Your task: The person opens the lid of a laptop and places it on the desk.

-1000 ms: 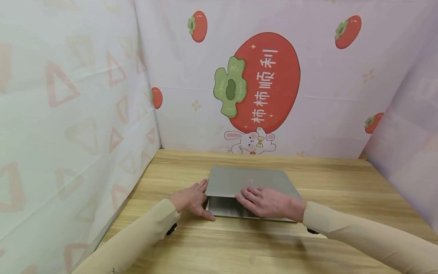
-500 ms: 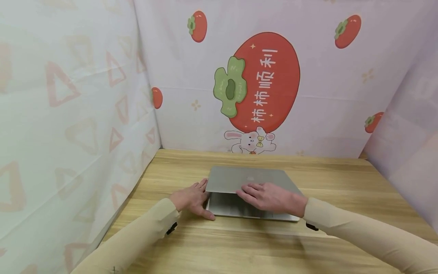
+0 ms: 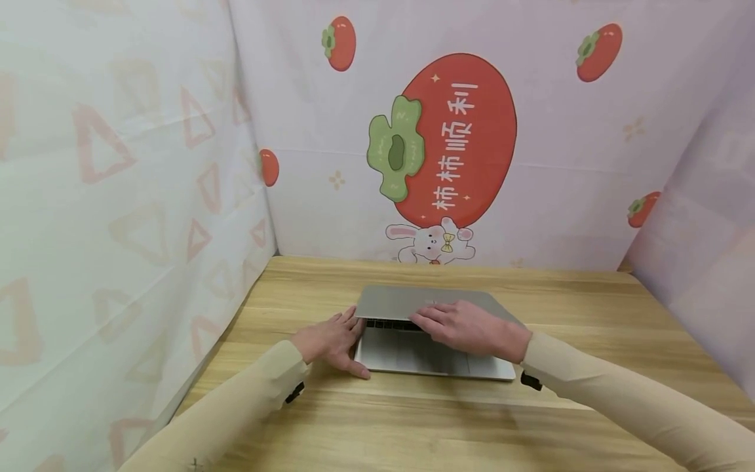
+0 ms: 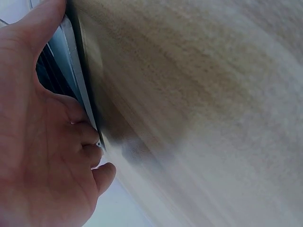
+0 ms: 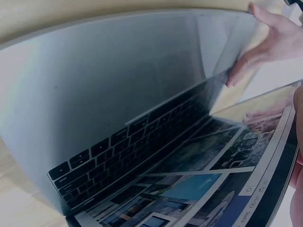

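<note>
A silver laptop lies on the wooden table, its lid (image 3: pixel 386 301) tilted partly up from the base (image 3: pixel 383 353). My right hand (image 3: pixel 472 331) holds the lid's front edge, fingers lying over the outer side. The thumb is hidden under it in the head view. My left hand (image 3: pixel 331 342) rests at the base's left side with fingers spread, thumb by the front corner; the left wrist view shows the fingers touching that edge. Seen from the right wrist, black keys (image 5: pixel 125 144) line the base, and the screen (image 5: pixel 191 187) is lit with several pictures.
The wooden table (image 3: pixel 366 426) extends around the laptop on every side. A patterned cloth (image 3: pixel 118 229) hangs at the left, and a backdrop (image 3: pixel 330 223) with printed persimmons and a rabbit stands behind. Another cloth panel (image 3: pixel 719 196) is at the right.
The lid's front edge has risen with my right hand, widening the gap above the base. Some keys now show in the head view. My left hand stays in place.
</note>
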Motion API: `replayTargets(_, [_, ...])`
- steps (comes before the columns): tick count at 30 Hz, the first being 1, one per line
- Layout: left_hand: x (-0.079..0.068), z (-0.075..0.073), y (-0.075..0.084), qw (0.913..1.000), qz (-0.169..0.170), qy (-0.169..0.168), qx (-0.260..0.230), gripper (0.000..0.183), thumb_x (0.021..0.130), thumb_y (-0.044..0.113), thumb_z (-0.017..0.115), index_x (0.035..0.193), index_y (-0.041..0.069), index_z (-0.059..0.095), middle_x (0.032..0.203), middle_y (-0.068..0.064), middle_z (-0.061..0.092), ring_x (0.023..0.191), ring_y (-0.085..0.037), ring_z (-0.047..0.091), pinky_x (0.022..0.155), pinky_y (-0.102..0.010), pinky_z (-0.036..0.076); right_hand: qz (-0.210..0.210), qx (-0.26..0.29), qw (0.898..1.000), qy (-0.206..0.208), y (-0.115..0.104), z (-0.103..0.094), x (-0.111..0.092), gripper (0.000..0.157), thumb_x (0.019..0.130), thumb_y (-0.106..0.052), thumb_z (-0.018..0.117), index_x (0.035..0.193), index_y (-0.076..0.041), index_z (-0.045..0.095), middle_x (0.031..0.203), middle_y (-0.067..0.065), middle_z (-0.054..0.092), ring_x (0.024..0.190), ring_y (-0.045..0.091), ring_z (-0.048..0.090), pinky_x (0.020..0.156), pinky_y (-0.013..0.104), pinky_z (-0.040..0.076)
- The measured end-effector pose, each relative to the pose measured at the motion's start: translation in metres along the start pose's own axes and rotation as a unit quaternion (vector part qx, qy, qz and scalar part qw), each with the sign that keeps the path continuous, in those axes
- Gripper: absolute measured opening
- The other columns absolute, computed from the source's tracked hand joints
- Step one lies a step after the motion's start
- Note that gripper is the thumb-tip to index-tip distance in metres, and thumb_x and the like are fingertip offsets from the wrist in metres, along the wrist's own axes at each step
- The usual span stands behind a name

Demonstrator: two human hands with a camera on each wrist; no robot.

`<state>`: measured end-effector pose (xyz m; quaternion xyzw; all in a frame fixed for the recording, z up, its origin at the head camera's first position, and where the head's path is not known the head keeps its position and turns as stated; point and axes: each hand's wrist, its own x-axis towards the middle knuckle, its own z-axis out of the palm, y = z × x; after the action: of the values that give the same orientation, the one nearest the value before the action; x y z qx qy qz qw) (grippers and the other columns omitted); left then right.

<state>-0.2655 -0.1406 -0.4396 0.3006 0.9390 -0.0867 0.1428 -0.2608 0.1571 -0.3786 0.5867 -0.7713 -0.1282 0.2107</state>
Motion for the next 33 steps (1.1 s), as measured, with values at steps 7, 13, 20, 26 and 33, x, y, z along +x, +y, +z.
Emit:
replayTargets(7, [-0.001,-0.003,0.0,1.0,0.003,-0.005,0.004,0.118,0.068,0.086,0.041,0.147,0.002,0.015,0.154,-0.014,0.013,0.142,-0.03,0.007,0.113,-0.042,0.017,0.008,-0.004,0.999,0.031,0.006,0.0,0.003,0.055,0.08,-0.02,0.073,0.128,-0.006,0.051,0.117,0.005,0.063,0.102,0.018,0.063,0.073,0.029,0.054])
replayTargets(13, [-0.002,-0.006,0.002,0.9999,0.001,-0.008,0.007,0.119,0.067,0.086,0.041,0.148,0.002,0.013,0.154,-0.015,0.008,0.142,-0.029,0.007,0.113,-0.04,0.016,0.016,0.001,0.998,0.057,0.008,0.002,0.004,0.055,0.077,-0.018,0.076,0.126,-0.006,0.053,0.115,0.005,0.064,0.1,0.016,0.064,0.071,0.029,0.054])
replayTargets(20, [-0.001,-0.004,0.003,0.9999,-0.001,-0.012,-0.003,0.121,0.066,0.087,0.041,0.148,0.003,0.012,0.155,-0.015,0.005,0.142,-0.028,0.005,0.114,-0.04,0.015,0.028,0.019,0.996,0.077,0.011,0.003,0.004,0.051,0.076,-0.016,0.076,0.122,-0.008,0.057,0.111,0.004,0.066,0.095,0.016,0.065,0.069,0.029,0.054])
replayTargets(26, [0.0,-0.002,0.002,0.9999,-0.003,-0.009,-0.004,0.121,0.066,0.087,0.041,0.148,0.003,0.013,0.155,-0.015,0.006,0.142,-0.028,0.006,0.114,-0.039,0.015,0.043,0.032,0.995,0.088,0.015,0.0,0.006,0.047,0.076,-0.011,0.073,0.12,-0.008,0.057,0.109,0.004,0.066,0.091,0.015,0.066,0.064,0.027,0.054])
replayTargets(33, [0.001,-0.002,0.003,0.9999,-0.004,-0.01,0.0,0.121,0.066,0.087,0.041,0.148,0.002,0.015,0.154,-0.015,0.007,0.142,-0.028,0.007,0.113,-0.039,0.016,0.043,0.03,0.991,0.123,0.021,0.001,0.008,0.042,0.077,-0.007,0.069,0.117,-0.007,0.058,0.102,0.003,0.068,0.081,0.014,0.067,0.055,0.025,0.051])
